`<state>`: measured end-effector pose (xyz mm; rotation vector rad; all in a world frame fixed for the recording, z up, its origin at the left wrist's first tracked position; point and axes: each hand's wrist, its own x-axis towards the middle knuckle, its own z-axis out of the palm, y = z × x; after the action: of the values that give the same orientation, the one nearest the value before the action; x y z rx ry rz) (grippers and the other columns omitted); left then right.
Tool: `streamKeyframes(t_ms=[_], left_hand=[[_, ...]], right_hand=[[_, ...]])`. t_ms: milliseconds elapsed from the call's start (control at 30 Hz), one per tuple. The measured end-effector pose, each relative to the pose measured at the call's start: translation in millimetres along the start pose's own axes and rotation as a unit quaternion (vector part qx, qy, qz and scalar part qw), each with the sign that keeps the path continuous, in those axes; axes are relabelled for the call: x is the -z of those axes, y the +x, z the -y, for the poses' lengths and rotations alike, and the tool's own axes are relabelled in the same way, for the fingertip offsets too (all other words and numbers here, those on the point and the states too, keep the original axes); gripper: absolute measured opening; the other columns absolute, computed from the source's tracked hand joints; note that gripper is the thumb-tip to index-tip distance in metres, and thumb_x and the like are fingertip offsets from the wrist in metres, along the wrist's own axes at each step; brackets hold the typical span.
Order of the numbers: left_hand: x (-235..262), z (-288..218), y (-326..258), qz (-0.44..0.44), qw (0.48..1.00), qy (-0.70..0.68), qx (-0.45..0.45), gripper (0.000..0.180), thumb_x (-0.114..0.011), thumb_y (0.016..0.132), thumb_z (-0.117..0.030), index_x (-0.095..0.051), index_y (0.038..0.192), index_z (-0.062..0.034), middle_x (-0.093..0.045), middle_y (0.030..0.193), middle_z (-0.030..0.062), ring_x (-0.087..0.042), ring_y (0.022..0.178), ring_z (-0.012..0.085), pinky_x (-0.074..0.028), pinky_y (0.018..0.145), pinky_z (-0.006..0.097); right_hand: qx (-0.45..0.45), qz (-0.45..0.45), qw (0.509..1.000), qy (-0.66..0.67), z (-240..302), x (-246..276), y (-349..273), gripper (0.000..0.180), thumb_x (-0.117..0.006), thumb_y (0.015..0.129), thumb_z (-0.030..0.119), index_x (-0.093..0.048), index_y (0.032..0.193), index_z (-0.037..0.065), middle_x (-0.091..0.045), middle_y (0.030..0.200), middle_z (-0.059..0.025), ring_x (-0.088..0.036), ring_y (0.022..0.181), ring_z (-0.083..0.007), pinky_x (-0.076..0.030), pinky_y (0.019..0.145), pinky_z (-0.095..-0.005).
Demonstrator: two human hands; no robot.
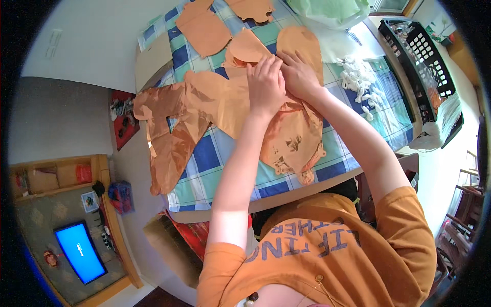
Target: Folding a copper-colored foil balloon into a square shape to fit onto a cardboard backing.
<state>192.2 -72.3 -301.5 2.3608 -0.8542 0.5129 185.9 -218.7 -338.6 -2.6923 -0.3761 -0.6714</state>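
Note:
Several flat, uninflated copper-coloured foil balloons lie on a checked tablecloth (207, 153). In front of me, both hands work at a foil balloon (293, 135) whose shiny, creased part spreads below them toward my body. My left hand (266, 84) has its fingers bent and pressed on the foil near a folded edge. Beside it, touching or nearly so, my right hand (300, 78) lies over the foil with fingers stretched out. A larger crumpled foil balloon (179, 112) extends to the left. What lies under my fingertips is hidden.
Farther off lies another flat foil balloon (204, 30), near a pale green plastic bag (332, 10). To the right are a bundle of white string (358, 79) and a black basket (422, 51) holding plastic packets. A brown cardboard piece (153, 61) stands at the left edge.

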Motion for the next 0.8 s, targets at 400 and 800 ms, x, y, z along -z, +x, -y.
streamKeyframes(t_ms=[400,800], left_hand=[[-42.5,81.8,65.7,0.073,0.991,0.092,0.064,0.033,-0.050,0.095,-0.024,-0.057,0.125,-0.0101,-0.058,0.130,0.0060,-0.051,0.124,0.0267,-0.029,0.105,0.066],[-7.4,25.9,32.0,0.155,0.980,0.090,0.088,0.046,-0.049,0.096,-0.022,-0.048,0.139,-0.0061,-0.048,0.143,0.0145,-0.037,0.139,0.0315,-0.026,0.113,0.056]], right_hand=[[-0.021,0.007,1.000,-0.014,7.9,5.4,2.8,0.043,-0.054,0.086,0.010,-0.058,0.129,0.007,-0.053,0.138,-0.0140,-0.046,0.132,-0.0306,-0.032,0.112,-0.0505],[-0.016,0.002,1.000,-0.011,4.0,2.0,0.3,0.046,-0.054,0.083,0.011,-0.058,0.128,0.006,-0.054,0.137,-0.0145,-0.047,0.131,-0.0308,-0.031,0.113,-0.0523]])
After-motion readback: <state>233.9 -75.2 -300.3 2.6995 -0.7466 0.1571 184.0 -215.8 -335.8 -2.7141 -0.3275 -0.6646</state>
